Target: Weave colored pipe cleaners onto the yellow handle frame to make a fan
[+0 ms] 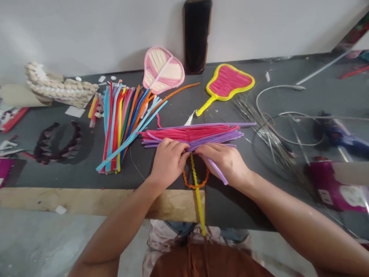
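Nearest: a yellow twisted stem (198, 196) runs from the counter edge up toward both hands, crossing an orange loop (196, 184) that lies on the dark counter (230, 204) between the wrists.

Left hand (168, 159): fingers curled down, pinching at the middle of a flat row of pink and purple pipe cleaners (193, 135). Right hand (225, 159): also closed, gripping a single purple pipe cleaner (217, 173) that slants out past the wrist; fingertips meet the same row. The row lies crosswise just beyond both hands, ends fanning left and right.

Left of the row: a pile of mixed-colour pipe cleaners (123, 123), fanned lengthwise. Right: thin bare wires (259, 123) and a white cable (276, 111), near the row.

Farther back: a yellow-rimmed pink fan (227, 82) with a handle, and a pink-and-cream fan (163, 71). A dark phone (196, 34) leans upright against the wall. Far left, a beaded cream piece (57, 86).
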### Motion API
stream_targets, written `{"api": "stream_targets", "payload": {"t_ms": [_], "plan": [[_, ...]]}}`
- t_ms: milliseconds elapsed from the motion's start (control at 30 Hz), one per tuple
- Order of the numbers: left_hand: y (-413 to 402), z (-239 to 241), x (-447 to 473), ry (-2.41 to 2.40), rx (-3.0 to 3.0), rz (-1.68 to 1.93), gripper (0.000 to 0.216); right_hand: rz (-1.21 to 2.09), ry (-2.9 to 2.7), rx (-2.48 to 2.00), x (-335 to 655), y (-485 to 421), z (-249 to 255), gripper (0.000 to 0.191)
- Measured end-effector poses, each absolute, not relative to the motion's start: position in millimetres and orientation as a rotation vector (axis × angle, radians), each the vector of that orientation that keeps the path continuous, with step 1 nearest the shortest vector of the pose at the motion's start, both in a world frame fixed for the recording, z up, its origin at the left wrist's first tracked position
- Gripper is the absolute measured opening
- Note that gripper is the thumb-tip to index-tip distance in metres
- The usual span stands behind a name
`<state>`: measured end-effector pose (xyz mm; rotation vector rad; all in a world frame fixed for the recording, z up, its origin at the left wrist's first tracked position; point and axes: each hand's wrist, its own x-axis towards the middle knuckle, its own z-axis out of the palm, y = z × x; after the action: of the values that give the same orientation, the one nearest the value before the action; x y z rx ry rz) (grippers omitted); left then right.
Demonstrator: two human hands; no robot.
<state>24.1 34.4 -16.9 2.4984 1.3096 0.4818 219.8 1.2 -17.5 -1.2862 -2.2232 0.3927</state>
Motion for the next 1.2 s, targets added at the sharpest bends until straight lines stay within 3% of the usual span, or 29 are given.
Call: {"api": "stream_targets", "payload": {"t_ms": [533, 800, 1200], "plan": [[33.6, -12.3, 27.9, 1.341, 2.746, 0.407, 0.015, 0.398, -2.266, -1.63, 216.8, 2.8, -10.9, 0.022], [-6.4, -6.2, 18.8, 1.271, 2.709, 0.373, 0.014, 0.421, -2.275, -1.521, 214.2, -42.5, -13.5, 0.018], [-36.8, -27.7, 20.4, 1.399, 2.613, 0.684, 0.017, 0.076, -2.373, -1.545, 208.7, -51.3, -14.7, 0.018]]}}
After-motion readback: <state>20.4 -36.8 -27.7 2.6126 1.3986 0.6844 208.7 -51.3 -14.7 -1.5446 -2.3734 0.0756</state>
